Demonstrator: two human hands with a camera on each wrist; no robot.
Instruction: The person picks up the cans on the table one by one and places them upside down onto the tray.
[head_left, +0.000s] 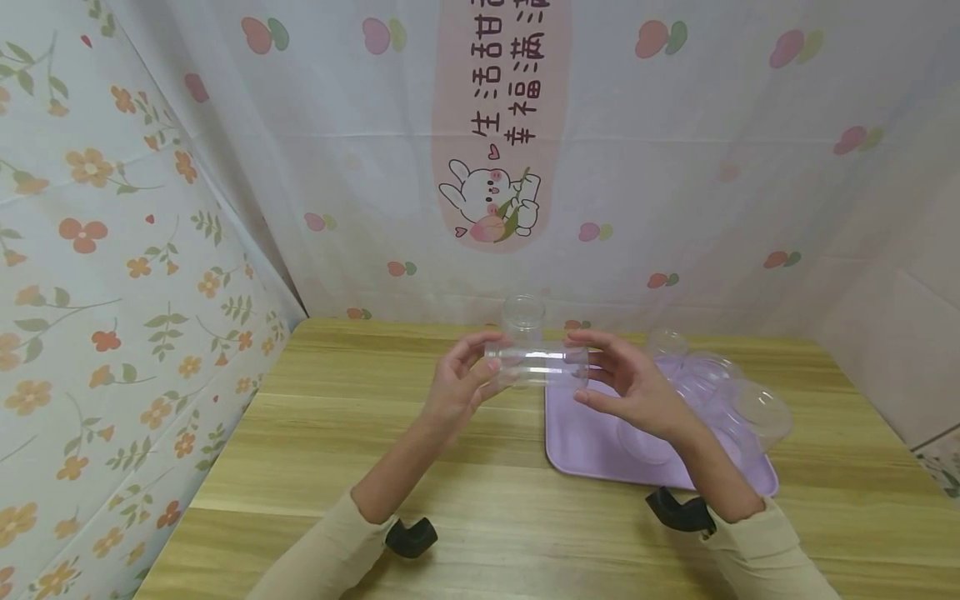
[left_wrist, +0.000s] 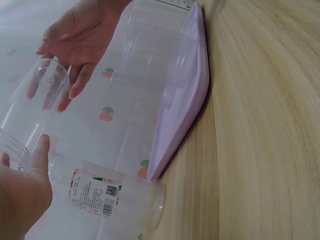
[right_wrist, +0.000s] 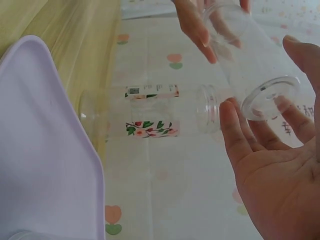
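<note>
A clear plastic jar lies sideways in the air between the two hands, above the table. My left hand grips its threaded mouth end, the thumb along the wall in the left wrist view. At the jar's flat base is my right hand, its fingers spread and loosely bent around that end. In the right wrist view, the right fingertips are at the base, and the thumb stands apart from it. Behind the held jar, a second clear jar stands upright on the table, with a flowered label on its side.
A light purple tray lies on the wooden table at the right, under the right forearm. Several clear containers stand on it. A printed curtain hangs along the table's back edge, and a flowered one at the left.
</note>
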